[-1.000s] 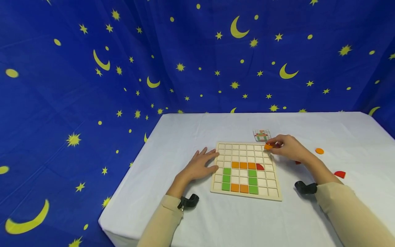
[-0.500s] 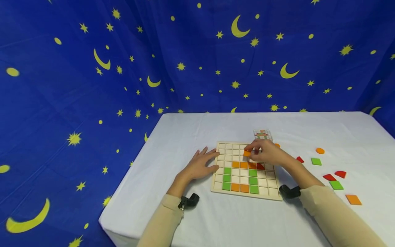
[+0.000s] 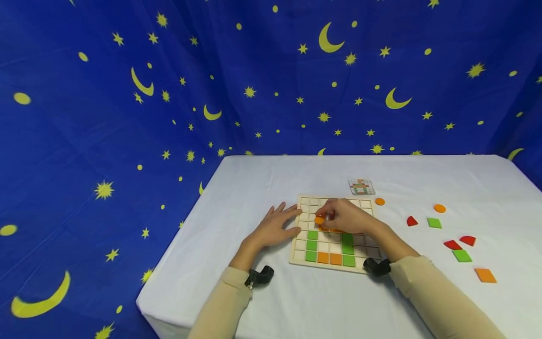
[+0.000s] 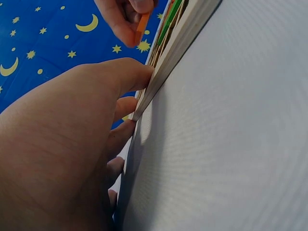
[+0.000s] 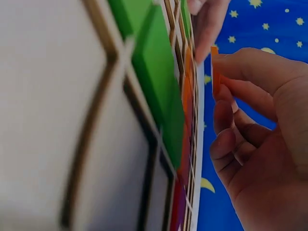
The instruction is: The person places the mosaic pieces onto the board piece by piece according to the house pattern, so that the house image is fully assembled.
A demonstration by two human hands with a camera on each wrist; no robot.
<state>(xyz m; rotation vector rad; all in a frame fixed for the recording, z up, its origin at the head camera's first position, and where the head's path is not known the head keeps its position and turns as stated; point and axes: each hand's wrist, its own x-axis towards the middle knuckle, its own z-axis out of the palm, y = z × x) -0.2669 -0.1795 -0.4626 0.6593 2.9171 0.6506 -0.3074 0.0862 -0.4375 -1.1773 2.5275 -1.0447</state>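
Observation:
A square wooden grid board [image 3: 323,246] lies on the table, with green and orange square tiles set in several of its cells. My left hand [image 3: 275,227] rests at the board's left edge, fingers spread; in the left wrist view the thumb touches the wooden rim [image 4: 166,67]. Between thumb and fingertips my right hand [image 3: 349,217] pinches a thin orange tile [image 3: 319,220] over the board's left-middle cells. Seen from the right wrist, this orange tile [image 5: 215,72] stands edge-on and apart from the board surface. The right hand hides part of the upper tile row.
Behind the board lies a small pattern card [image 3: 362,187]. Loose pieces lie to the right: orange circles [image 3: 379,201], red quarter-circles [image 3: 412,221], green squares [image 3: 434,223] and an orange square [image 3: 485,275]. A blue star-patterned cloth [image 3: 271,94] hangs behind the white table [image 3: 262,179].
Holding the orange tile, my right hand has moved left from the board's upper right corner to its left-middle cells. My left hand stays in place.

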